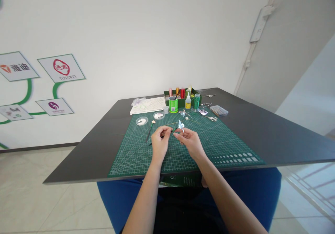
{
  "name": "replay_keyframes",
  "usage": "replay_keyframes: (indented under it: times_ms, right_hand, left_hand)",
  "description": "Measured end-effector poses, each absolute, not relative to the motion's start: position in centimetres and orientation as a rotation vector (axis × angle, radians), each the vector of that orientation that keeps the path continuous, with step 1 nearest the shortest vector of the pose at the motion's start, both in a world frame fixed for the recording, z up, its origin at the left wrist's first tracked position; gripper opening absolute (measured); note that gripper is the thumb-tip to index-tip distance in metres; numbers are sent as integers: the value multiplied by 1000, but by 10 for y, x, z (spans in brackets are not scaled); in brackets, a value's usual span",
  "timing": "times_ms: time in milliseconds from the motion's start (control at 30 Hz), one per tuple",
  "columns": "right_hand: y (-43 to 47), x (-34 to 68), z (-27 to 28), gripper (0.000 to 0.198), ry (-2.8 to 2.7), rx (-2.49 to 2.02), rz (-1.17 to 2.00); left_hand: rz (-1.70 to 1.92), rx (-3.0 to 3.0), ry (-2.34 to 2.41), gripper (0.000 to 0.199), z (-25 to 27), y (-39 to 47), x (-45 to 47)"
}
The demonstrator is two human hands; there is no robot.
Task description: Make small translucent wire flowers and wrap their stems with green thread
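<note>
Pale-blue flower (181, 125), stem (173, 130) pinched by left hand (160, 138) and right hand (191, 142), glue bottle (187, 102), scissors (213, 119) beyond

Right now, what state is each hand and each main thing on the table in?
Left hand: pinching a stem
Right hand: fingers curled near the flower, grip unclear
Pale flower: petals spread
Green tin: upright, dark tool inside
Yellow-labelled bottle: upright
Green box: open, spools inside
Clear case: flat, apparently closed
Cutting mat: spread flat
Nearer scissors: lying down, blades unclear
</note>
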State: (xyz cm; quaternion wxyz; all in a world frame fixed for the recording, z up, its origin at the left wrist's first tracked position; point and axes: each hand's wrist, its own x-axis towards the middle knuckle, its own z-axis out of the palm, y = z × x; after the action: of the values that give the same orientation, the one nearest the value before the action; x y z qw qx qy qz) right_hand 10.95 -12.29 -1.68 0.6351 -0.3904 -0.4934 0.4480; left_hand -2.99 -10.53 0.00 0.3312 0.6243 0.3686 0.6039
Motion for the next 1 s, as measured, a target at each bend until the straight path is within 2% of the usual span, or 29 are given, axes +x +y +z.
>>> replay_keyframes:
  times_ms: [333, 1000]
  right_hand:
    - [-122, 108, -12, 40, -1024, -865, 1022]
    - [-121, 106, -12, 37, -906, -792, 1090]
  left_hand:
    - [1615, 1939, 1011, 17, 4, -113, -26]
    - [1640, 2025, 1017, 15, 1, -114, -22]
